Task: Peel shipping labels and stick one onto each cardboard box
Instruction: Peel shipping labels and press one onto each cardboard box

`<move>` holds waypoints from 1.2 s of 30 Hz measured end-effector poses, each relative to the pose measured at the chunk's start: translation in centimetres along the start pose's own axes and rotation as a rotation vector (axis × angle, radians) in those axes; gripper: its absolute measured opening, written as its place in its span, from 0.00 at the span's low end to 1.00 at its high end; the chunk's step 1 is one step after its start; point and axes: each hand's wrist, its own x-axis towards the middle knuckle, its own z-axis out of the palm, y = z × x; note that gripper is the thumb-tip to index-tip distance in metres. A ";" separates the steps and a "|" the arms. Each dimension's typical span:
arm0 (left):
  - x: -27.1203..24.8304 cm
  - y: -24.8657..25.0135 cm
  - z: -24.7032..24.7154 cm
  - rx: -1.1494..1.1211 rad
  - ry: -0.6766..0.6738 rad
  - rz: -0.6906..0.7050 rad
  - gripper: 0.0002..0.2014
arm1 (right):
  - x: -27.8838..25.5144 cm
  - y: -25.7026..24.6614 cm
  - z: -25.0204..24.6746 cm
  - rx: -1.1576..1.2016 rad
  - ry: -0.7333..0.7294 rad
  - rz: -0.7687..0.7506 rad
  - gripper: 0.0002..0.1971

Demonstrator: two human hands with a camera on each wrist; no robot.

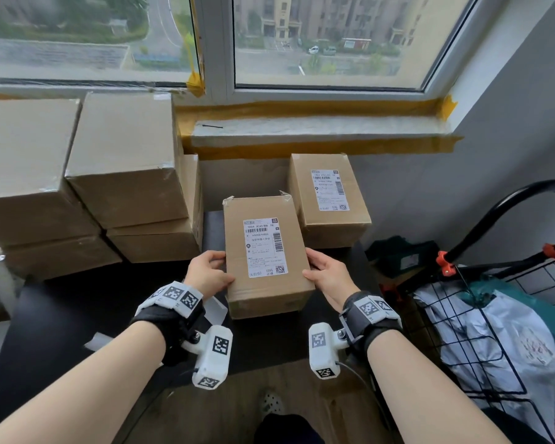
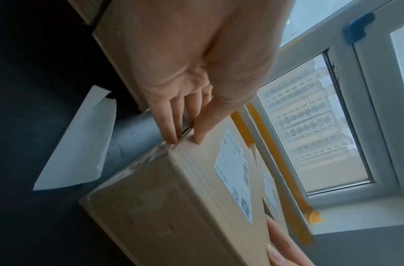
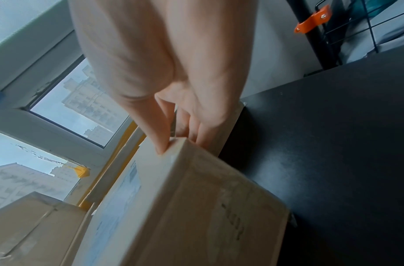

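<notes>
A small cardboard box (image 1: 266,293) with a white shipping label (image 1: 265,248) on its top sits between my two hands over the black table (image 1: 77,309). My left hand (image 1: 210,270) grips its left side, thumb on the top edge, fingers down the side (image 2: 169,126). My right hand (image 1: 326,274) grips the right side the same way (image 3: 173,136). The box (image 2: 173,216) fills the lower half of the left wrist view and the box (image 3: 196,207) does the same in the right wrist view. Behind it stands a second labelled box (image 1: 329,200).
Several larger unlabelled boxes (image 1: 119,161) are stacked at the left, up to the window sill (image 1: 318,129). White backing paper (image 2: 75,149) lies on the table by my left wrist. A black wire cart (image 1: 494,315) with bags stands at the right.
</notes>
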 end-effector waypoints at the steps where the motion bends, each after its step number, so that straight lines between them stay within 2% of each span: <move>1: -0.2 0.2 -0.4 -0.004 -0.005 0.015 0.25 | -0.4 -0.3 0.1 -0.003 -0.013 -0.010 0.27; 8: -2.8 2.8 -2.9 -0.054 -0.090 0.196 0.29 | -2.9 -3.5 1.0 0.060 -0.026 -0.154 0.27; 16: -4.5 10.4 -2.5 -0.169 -0.181 0.341 0.30 | -3.8 -11.1 -0.9 0.128 0.026 -0.302 0.23; 19: -4.0 13.4 -0.4 -0.169 -0.182 0.346 0.29 | -3.5 -13.7 -2.9 0.127 0.046 -0.322 0.24; 24: -1.4 16.4 4.4 -0.150 -0.205 0.323 0.37 | -0.6 -16.8 -6.9 0.075 0.098 -0.318 0.25; 31: 3.2 17.4 10.3 -0.222 -0.214 0.276 0.37 | 4.6 -17.4 -11.7 0.019 0.169 -0.248 0.26; 36: 4.9 17.4 12.5 -0.276 -0.208 0.246 0.35 | 6.6 -17.6 -13.2 -0.020 0.177 -0.232 0.26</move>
